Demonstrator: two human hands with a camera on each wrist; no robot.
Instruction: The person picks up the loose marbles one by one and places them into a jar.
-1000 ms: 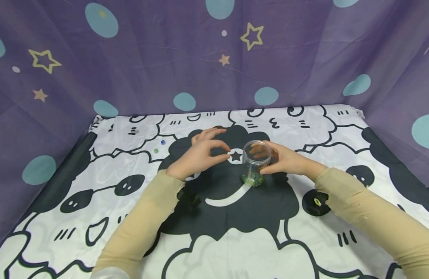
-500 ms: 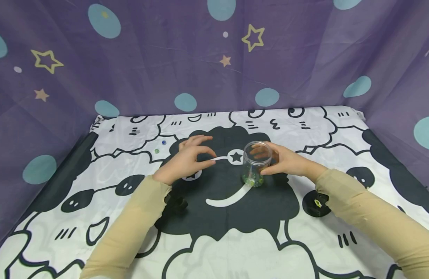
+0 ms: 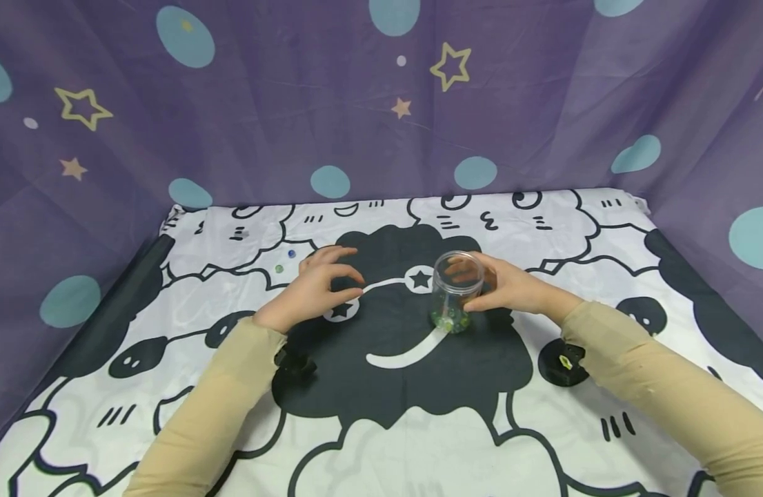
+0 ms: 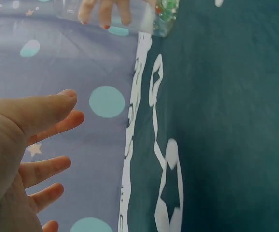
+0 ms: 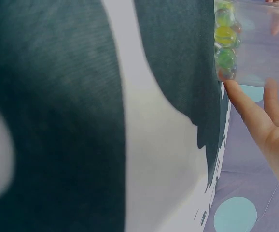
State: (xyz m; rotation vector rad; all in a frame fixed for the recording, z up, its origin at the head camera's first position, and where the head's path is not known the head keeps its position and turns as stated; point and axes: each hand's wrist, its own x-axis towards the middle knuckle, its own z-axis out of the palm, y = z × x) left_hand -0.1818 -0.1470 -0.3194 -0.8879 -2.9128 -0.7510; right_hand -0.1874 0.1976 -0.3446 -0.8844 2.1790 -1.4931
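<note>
A clear jar without a lid stands upright on the cloth, with several green and yellow marbles at its bottom. My right hand holds it from the right, thumb in front and fingers round the far side. My left hand hovers left of the jar, thumb and fingers apart and loosely bent; nothing shows between them in the left wrist view. Beyond this hand, on a white part of the cloth, lie a blue marble and a green marble.
The table is covered by a black and white cartoon cloth. A purple curtain hangs behind it and along both sides. Beside the right sleeve is a round black shape with a small yellow mark on it.
My left hand has drawn away from the jar toward the left, over the cloth. The right hand and the jar have stayed in place.
</note>
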